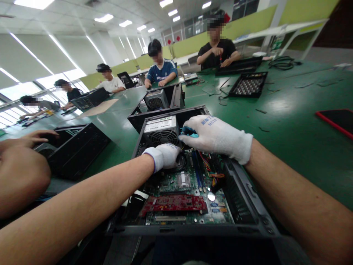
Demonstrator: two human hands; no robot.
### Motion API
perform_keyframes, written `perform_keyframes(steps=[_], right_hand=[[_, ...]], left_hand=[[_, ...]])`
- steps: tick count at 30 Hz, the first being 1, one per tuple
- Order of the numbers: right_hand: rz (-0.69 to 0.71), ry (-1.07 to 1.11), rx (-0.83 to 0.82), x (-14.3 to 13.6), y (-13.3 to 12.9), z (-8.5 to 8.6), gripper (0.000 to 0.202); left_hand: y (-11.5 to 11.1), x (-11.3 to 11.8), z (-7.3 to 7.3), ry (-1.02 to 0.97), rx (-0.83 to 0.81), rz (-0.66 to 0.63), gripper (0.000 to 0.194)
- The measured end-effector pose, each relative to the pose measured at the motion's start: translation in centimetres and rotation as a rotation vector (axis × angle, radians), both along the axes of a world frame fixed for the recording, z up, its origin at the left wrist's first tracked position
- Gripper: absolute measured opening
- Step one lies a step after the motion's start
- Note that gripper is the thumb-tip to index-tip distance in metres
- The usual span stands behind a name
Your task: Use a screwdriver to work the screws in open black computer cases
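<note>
"N518" on right glove [217, 134]

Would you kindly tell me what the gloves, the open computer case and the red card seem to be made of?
Gloves: matt knit, by the ribbed cuff; the bluish palm may be rubber-coated.
Computer case: probably dark painted metal, given thin, slotted edges, though plastic is possible.
Red card: likely circuit-board laminate, perhaps glossy, dotted with components.

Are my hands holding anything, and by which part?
Can't tell; your left hand is at black cables, your right hand near the power supply, grips unclear.
</note>
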State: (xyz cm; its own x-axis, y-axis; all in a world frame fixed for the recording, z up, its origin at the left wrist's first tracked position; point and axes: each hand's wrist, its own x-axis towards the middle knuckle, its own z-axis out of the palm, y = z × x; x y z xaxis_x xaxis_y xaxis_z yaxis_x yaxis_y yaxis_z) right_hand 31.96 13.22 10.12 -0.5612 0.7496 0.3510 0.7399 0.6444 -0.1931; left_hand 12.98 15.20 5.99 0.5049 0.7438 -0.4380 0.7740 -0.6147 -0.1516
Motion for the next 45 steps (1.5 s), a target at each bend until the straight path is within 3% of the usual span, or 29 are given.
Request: perform_keyframes(steps=[17, 32, 38, 45], right_hand=[[0.011, 0.004, 0.023, 0.07, 0.15, -0.26, 0.036], [0.017, -0.005, -0.013, 0.02, 0.10, -0.09, 0.034], [-0.019, -0.011, -0.019, 0.07, -0.03, -0.08, 0.036], [-0.052, 0.091, -0.034, 0.05, -0.20, 0.45, 0.037]], left_hand=[[-0.07, 0.06, 0.02, 0.016, 0.013, 0.015, 0.048], [0.31, 0.12, -0.62, 0.059, -0.020, 0.005, 0.066], [0.34, -0.02, -0.40, 0.036, -0.029, 0.010, 0.061], [0.17, -0.14, 0.24, -0.028, -0.028, 0.065, 0.077]])
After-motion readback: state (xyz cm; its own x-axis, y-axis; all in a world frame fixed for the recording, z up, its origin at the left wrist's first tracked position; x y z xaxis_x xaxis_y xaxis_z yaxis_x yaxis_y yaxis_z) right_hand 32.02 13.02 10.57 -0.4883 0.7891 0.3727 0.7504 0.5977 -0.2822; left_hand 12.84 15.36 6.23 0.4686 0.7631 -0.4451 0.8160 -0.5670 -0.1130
